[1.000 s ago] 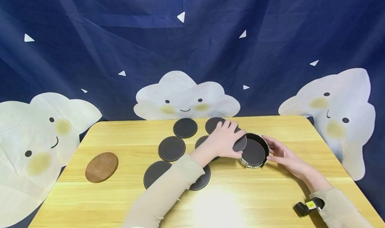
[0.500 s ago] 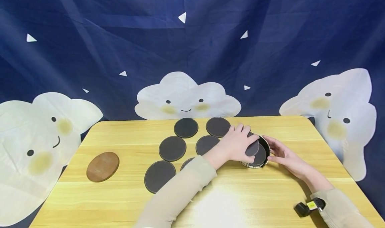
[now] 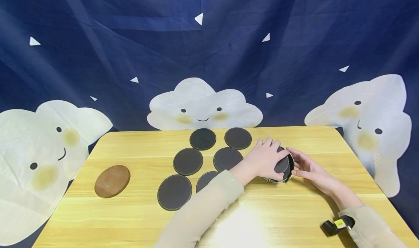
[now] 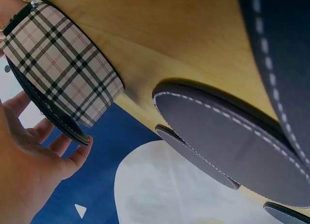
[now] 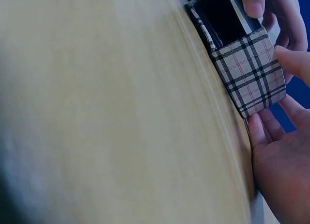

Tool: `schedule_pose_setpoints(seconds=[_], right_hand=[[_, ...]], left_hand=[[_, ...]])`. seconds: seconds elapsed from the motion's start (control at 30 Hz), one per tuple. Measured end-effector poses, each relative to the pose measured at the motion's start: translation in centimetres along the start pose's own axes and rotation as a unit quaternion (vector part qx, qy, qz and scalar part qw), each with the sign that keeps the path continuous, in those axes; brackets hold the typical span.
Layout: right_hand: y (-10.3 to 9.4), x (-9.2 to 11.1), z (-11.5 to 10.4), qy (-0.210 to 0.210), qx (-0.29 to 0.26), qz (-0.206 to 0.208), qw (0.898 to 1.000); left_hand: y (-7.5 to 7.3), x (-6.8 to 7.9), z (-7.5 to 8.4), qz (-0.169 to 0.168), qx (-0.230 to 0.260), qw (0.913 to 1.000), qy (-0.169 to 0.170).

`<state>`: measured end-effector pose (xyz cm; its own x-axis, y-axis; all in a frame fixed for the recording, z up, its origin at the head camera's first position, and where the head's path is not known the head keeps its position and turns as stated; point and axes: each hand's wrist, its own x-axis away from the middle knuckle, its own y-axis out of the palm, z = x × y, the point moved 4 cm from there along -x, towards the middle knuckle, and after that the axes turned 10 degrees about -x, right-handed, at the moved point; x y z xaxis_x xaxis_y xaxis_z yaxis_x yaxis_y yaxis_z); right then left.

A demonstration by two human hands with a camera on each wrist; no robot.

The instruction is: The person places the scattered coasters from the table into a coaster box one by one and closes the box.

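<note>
My left hand holds a round black coaster by its edges, tilted over the mouth of a short, round coaster holder. The holder is covered in beige plaid and dark inside. In the left wrist view, the fingertips curl along the rim of the held coaster, right by the holder's open side. My right hand grips the holder's right wall between thumb and fingers, keeping it upright on the table. The right wrist view shows a dark opening in the plaid wall.
Left of the holder, several black stitched coasters lie spread in two columns, one partly under the left sleeve. A brown round disc lies at the far left of the wooden table. A patterned curtain hangs behind.
My left hand has moved right with the coaster, bringing it over the holder's mouth and lower into it. The right hand has stayed at the holder's side.
</note>
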<state>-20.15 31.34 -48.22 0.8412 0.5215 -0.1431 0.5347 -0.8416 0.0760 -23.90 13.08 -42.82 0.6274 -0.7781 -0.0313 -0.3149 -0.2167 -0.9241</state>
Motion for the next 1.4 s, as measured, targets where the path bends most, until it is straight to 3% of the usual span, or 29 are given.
schedule_pose_setpoints(seconds=[0.47,1.4], right_hand=[[-0.1,0.1,0.0,0.006,0.016,0.009,1.0],[0.0,0.0,-0.2,-0.004,0.01,-0.003,1.0]], left_hand=[[-0.2,-0.5,1.2,0.001,-0.009,0.9999,0.008],[0.6,-0.2,1.5,0.008,-0.013,0.9998,0.01]])
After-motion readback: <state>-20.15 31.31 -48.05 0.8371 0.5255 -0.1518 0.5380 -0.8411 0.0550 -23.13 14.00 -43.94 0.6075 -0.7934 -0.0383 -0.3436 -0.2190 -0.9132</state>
